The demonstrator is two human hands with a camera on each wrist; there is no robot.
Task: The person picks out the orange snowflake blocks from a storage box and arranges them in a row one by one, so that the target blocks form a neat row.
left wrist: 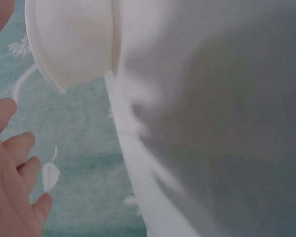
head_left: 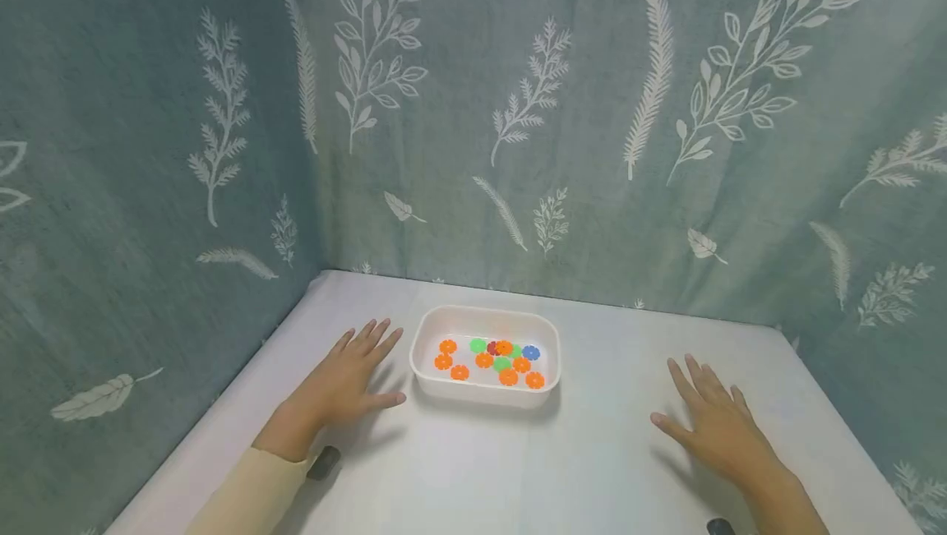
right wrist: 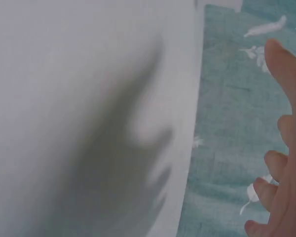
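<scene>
A white rectangular tub (head_left: 484, 393) stands on the table with several flower-shaped discs in it. Most are orange discs (head_left: 459, 372); among them lie green discs (head_left: 478, 345), a blue disc (head_left: 531, 352) and a red disc (head_left: 492, 348) partly covered by an orange one. Just left of the tub my left hand (head_left: 348, 383) hovers with spread fingers, holding nothing. The left wrist view shows its fingers (left wrist: 19, 148) beside the tub's wall (left wrist: 71, 39). Well to the right of the tub, my right hand (head_left: 713, 424) is spread above the table, also holding nothing.
The white tabletop (head_left: 473, 469) reaches back to a green-blue curtain (head_left: 473, 214) with white leaf prints, which also runs along both sides. A dark wrist device (head_left: 323, 463) sits at the left sleeve's cuff, another (head_left: 719, 526) by the right wrist.
</scene>
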